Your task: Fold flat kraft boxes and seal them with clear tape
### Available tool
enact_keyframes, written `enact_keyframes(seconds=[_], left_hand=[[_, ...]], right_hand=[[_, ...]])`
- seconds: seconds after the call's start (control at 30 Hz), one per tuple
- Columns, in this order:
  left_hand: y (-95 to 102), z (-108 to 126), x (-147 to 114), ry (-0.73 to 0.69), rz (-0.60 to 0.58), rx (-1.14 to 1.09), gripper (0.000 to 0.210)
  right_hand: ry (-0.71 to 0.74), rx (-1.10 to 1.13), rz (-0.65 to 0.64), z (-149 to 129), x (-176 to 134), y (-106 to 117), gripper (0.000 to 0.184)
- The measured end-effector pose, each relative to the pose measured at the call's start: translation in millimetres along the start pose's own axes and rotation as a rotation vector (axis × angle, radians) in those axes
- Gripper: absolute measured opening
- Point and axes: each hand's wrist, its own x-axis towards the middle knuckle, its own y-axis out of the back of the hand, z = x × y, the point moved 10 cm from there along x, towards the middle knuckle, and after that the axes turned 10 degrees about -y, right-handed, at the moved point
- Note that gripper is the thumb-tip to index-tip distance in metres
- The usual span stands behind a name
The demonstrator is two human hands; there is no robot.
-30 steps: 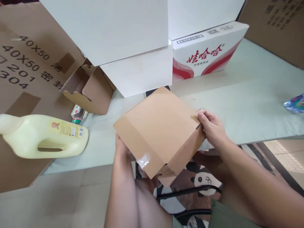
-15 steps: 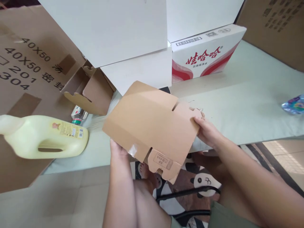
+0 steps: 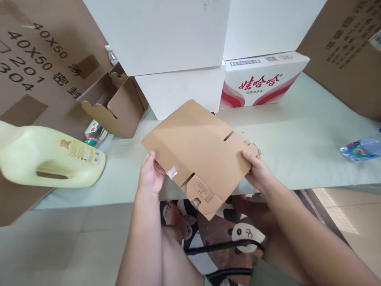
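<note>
A flattened brown cardboard box [image 3: 196, 145] is held tilted over the front edge of the table, its plain side up. It has cut slots, notched flaps, a printed stamp on the near flap and a piece of clear tape at its left edge. My left hand [image 3: 151, 174] is closed at the left edge by the tape, its fingers partly hidden. On the opposite side, my right hand [image 3: 258, 171] pinches the right edge, thumb on top and fingers underneath.
White boxes [image 3: 178, 39] and a white-and-red carton [image 3: 262, 85] stand behind. To the left are a pale yellow jug [image 3: 77, 155], a small bottle [image 3: 95, 133] and an open cardboard box [image 3: 125, 107]. A clear plastic item [image 3: 361, 149] lies right. Large cartons flank the table [image 3: 285, 131].
The flattened box has shifted a little right in view and tilted slightly. My left hand has moved up along its left edge, and more of its fingers show. The camera view has shifted.
</note>
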Motion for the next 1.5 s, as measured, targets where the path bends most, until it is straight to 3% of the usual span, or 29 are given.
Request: enact_keyframes(seconds=[0.1, 0.3, 0.6, 0.77, 0.87, 1.03, 1.13, 1.3, 1.4, 1.5], left_hand=[[9.8, -1, 5, -0.043, 0.094, 0.052, 0.029], [10.4, -3, 4, -0.012, 0.107, 0.018, 0.024], [3.3, -2, -6, 0.150, 0.176, -0.058, 0.016], [7.5, 1, -6, 0.163, 0.236, -0.006, 0.023], [1.1, 0, -7, 0.163, 0.197, -0.012, 0.025], [-14.4, -3, -12, 0.195, 0.017, -0.047, 0.038], [-11.9, -1, -14, 0.188, -0.019, -0.021, 0.044], [-8.3, 2, -15, 0.178, -0.029, -0.039, 0.044], [-9.5, 2, -14, 0.179, -0.027, -0.056, 0.043], [-13.6, -1, -13, 0.177, -0.032, -0.068, 0.043]], right_hand=[[-0.013, -0.064, -0.061, 8, -2, -9, 0.051], [-0.110, -0.185, -0.062, 27, -5, -12, 0.053], [-0.049, 0.106, 0.041, 7, -6, 2, 0.040], [0.124, 0.217, 0.075, -16, -6, 10, 0.032], [0.222, 0.230, 0.107, -27, -11, 13, 0.028], [0.374, 0.217, 0.307, -35, -36, 30, 0.036], [0.427, 0.121, 0.397, -47, -55, 48, 0.042], [0.535, 0.021, 0.617, -94, -99, 112, 0.045], [0.601, -0.147, 0.789, -131, -123, 147, 0.036], [0.593, -0.422, 0.969, -167, -128, 166, 0.021]])
